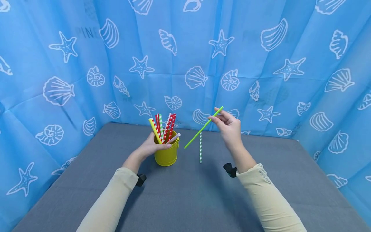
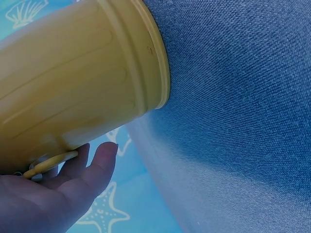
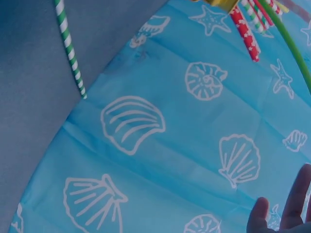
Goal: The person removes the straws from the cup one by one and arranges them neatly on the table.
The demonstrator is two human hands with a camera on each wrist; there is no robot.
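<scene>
My left hand (image 1: 149,146) holds the yellow bucket (image 1: 166,158) near its rim, with the thumb across the front. In the left wrist view, fingers (image 2: 99,167) lie along the bucket's side by a yellow ring. Several straws stand in the bucket: a yellow one (image 1: 155,129), red ones with white dots (image 1: 172,125), striped ones and a pale one (image 1: 175,138) leaning right. My right hand (image 1: 231,129) pinches a plain green straw (image 1: 199,131) near its upper end, slanted down toward the bucket. Behind its line, a green-and-white striped straw (image 1: 200,148) lies on the table.
A grey cloth-covered table (image 1: 185,199) spreads under both arms. Blue curtain (image 1: 185,58) with white shells and starfish hangs behind and at both sides. Dark wrist cameras (image 1: 230,170) sit at both cuffs.
</scene>
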